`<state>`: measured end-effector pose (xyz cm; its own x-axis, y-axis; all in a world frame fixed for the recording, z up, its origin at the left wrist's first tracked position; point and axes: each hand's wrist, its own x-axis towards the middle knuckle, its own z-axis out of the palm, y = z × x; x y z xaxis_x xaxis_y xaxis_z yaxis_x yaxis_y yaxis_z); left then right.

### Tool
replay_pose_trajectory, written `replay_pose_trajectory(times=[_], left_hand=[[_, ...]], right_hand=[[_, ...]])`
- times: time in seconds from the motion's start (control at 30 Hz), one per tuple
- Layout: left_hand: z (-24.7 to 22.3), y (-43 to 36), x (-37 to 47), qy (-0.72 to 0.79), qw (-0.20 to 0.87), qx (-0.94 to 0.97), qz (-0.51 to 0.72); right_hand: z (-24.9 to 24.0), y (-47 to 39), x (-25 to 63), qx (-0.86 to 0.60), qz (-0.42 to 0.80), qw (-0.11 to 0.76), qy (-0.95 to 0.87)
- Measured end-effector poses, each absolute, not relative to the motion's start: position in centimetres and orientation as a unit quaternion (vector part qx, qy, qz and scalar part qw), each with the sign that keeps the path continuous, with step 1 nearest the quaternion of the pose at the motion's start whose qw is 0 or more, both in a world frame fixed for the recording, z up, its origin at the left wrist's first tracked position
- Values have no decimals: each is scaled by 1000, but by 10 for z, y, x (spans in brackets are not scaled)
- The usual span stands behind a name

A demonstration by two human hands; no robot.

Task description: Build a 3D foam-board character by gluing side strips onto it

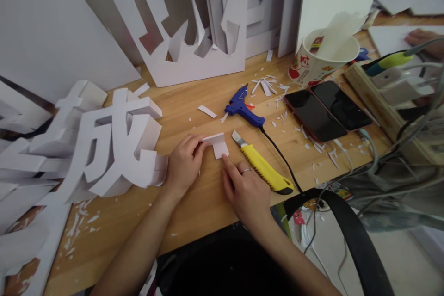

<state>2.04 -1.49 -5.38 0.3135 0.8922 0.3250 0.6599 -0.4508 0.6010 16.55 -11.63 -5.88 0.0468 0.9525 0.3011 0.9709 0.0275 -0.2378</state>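
A small folded white foam-board piece [219,146] stands over the wooden table [194,222], bent into two faces. My left hand [185,159] pinches its left end between thumb and fingers. My right hand [247,187], wearing a ring, touches its lower right corner with the index fingertip, the other fingers curled under. Just right of that hand lies a yellow cutter [265,169] with its blade out. A blue glue gun [244,107] rests behind the cutter, its black cord running toward the table's front edge.
White cut-out characters [118,143] stand on the left. Large white boards [201,71] lean at the back. Two phones [317,115], a paper cup [321,58] and a power strip with cables [398,83] are at the right. White scraps are scattered about. Another person's hand [425,41] shows at far right.
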Motion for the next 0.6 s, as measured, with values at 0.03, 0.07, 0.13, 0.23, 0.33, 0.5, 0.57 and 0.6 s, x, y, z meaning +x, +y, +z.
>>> replay_pose_trajectory(times=[0.03, 0.07, 0.13, 0.23, 0.33, 0.5, 0.57, 0.6], left_hand=[[-54, -15, 21, 491, 183, 790, 319], [-53, -15, 21, 491, 183, 789, 319], [-53, -15, 21, 491, 185, 789, 319], [-54, -15, 21, 493, 184, 789, 317], [-54, -15, 21, 496, 183, 789, 312], [-55, -16, 20, 495, 181, 791, 309], [-55, -15, 20, 496, 180, 792, 308], [-55, -15, 20, 496, 179, 792, 307]], right_hand=[[-59, -116, 166, -697, -24, 194, -690], [-59, -116, 166, -697, -25, 195, -690], [-58, -117, 166, -697, -24, 197, -689], [-58, -117, 166, -696, -21, 199, -690], [-59, -117, 166, -698, -23, 193, -689], [-59, -116, 166, -697, -24, 188, -692], [-59, -116, 166, -696, -20, 185, -693], [-59, -116, 166, -697, -20, 183, -693]])
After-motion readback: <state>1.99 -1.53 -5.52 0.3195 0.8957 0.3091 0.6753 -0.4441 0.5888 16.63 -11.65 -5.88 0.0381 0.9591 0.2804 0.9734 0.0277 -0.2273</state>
